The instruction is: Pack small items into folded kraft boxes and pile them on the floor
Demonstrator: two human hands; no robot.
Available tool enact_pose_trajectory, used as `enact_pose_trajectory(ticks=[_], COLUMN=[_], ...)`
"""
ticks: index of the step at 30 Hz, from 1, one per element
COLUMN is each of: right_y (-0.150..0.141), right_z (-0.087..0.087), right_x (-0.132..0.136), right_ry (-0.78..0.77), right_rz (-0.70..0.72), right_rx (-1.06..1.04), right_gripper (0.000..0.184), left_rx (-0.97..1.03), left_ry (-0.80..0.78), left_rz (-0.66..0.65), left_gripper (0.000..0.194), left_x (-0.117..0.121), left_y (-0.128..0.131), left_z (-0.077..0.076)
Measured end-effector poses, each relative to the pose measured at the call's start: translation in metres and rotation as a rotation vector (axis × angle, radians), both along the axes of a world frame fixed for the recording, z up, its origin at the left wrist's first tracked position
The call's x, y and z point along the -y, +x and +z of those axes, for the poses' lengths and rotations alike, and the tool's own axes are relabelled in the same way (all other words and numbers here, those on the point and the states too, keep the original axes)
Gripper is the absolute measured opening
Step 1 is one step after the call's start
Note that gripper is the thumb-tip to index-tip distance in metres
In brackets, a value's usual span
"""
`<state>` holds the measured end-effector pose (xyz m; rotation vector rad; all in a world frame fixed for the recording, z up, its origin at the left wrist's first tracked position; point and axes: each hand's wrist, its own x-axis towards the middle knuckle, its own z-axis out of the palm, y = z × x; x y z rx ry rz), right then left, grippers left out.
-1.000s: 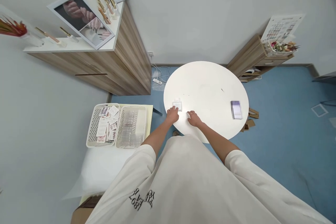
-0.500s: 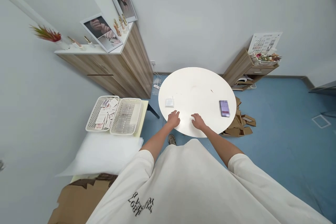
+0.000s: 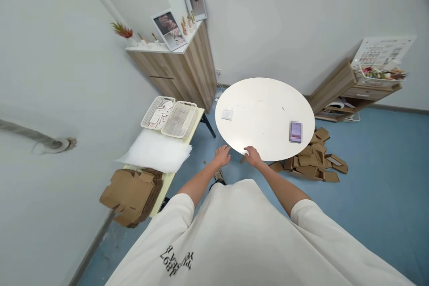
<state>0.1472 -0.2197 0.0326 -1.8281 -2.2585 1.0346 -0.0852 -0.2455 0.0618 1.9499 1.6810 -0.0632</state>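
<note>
1. White and smooth, an oval-looking tabletop (image 3: 261,94) is seen ahead of the person, with 2 bare hands held at its near edge.
2. The left hand (image 3: 222,155) is held palm down by the left part of that edge; its fingers are released, loosely bent and slightly spread. Whether the rim is touched cannot be told.
3. The right hand (image 3: 253,156) is held at the near rim, apart from the left; its fingers are released and loosely curled, and contact with the surface cannot be told.
4. A small, flat, white square packet (image 3: 227,114) is laid on the tabletop's left side, beyond the left hand and apart from it.
5. Near the right rim, a purple, pixel-blurred rectangular object (image 3: 296,132) is placed.
6. On a pale yellow side table (image 3: 196,118) to the left, a white perforated basket of paper cards (image 3: 149,114) and a white perforated basket of clear pieces (image 3: 171,135) are set side by side.
7. Beside them, translucent white sheets (image 3: 152,149) are stacked, then flattened brown cardboard (image 3: 130,194) is piled.
8. Loose brown cardboard pieces (image 3: 311,161) are strewn on the blue floor (image 3: 385,165) at the tabletop's right.
</note>
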Motion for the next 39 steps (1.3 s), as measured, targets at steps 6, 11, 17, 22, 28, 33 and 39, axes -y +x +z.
enact_pose_trajectory(ticks=[6, 11, 17, 22, 28, 33, 39], right_y=[-0.037, -0.094, -0.198, -0.295, -0.387, -0.427, -0.443], right_z=[0.009, 0.016, 0.019, 0.018, 0.017, 0.017, 0.019], right_x=[0.005, 0.016, 0.055, 0.111, 0.173, 0.202, 0.214], right_ry=[0.026, 0.058, 0.089, 0.088, 0.107, 0.101, 0.09], right_rz=[0.094, 0.208, 0.351, 0.457, 0.602, 0.671, 0.684], right_rx=[-0.029, -0.035, -0.023, -0.048, -0.094, -0.08, -0.037], right_gripper=[0.046, 0.045, 0.045, 0.044, 0.043, 0.044, 0.044], left_rx=[-0.043, -0.064, -0.061, -0.047, -0.065, -0.115, -0.082], left_ry=[-0.007, 0.036, 0.12, 0.187, 0.218, 0.074, 0.024], left_rz=[0.097, 0.2, 0.323, 0.46, 0.592, 0.735, 0.771], left_gripper=[0.052, 0.05, 0.049, 0.045, 0.037, 0.037, 0.038], left_x=[0.037, 0.076, 0.144, 0.211, 0.283, 0.324, 0.337], left_y=[-0.04, -0.085, -0.175, -0.254, -0.327, -0.371, -0.397], left_z=[0.016, 0.022, 0.023, 0.017, 0.006, -0.004, -0.014])
